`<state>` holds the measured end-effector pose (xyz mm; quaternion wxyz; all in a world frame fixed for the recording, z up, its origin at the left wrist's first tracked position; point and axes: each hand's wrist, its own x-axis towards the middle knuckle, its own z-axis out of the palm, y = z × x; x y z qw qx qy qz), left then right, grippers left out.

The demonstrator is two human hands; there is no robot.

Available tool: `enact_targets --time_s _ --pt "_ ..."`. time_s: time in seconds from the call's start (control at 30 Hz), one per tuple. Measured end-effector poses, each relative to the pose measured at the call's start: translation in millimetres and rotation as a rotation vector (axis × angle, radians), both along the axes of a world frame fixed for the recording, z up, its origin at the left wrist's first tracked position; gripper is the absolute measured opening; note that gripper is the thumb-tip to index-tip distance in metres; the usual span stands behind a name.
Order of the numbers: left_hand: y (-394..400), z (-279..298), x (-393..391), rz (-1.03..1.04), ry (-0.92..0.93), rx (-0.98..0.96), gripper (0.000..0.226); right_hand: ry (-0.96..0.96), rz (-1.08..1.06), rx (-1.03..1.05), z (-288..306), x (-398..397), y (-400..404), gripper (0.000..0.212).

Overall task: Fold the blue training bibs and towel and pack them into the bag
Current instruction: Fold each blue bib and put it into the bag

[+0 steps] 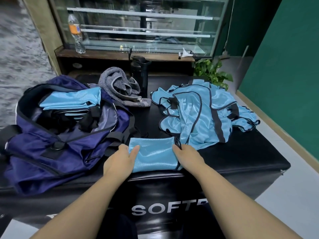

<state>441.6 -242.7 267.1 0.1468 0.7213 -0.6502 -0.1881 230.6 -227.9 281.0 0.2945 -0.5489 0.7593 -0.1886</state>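
A person's two bare forearms reach forward over a black padded bench (241, 163). Between the hands lies a folded bib (153, 154), a neat light-blue rectangle at the bench's near edge. The left hand (120, 159) grips its left side, thumb lying on top of the cloth and the other fingers hidden underneath. The right hand (187, 156) holds the right side, fingers curled down over that edge beside a black trim loop.

To the left sits the bag (51, 144), navy, unzipped and gaping, with folded bibs (72, 100) already stacked inside. To the right, a loose heap of unfolded bibs (203, 111) spreads across the bench, one edge touching the folded piece. Behind the bag, a grey towel (120, 87) lies crumpled beside a black bottle (140, 75).

The step in hand appears to be lifting the folded bib into the bag. To do it well, both hands should keep the layers pinched together so the fold does not slip, as the fabric looks slick. Lift it clear of the heap, carry it flat leftward, and set it squarely on the stack.
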Motion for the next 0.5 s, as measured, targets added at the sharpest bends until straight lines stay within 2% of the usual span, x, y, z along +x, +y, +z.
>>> enact_targets --time_s 0.1,0.2,0.3,0.4,0.5 --pt "-9 1 -5 0.07 -0.019 0.082 0.062 -0.003 -0.016 0.046 0 0 -3 0.035" --pt "-14 4 -6 0.054 0.002 0.137 0.055 0.021 -0.029 0.069 3 3 -2 0.03" --pt "-11 8 -3 0.064 0.19 0.193 0.047 0.05 -0.032 0.104 11 9 4 0.025" --pt "-5 14 3 0.105 0.423 0.213 0.037 -0.01 -0.014 0.164 15 17 14 0.02" --pt "6 26 11 0.059 0.472 0.243 0.031 -0.103 -0.001 0.196 17 21 26 0.022"
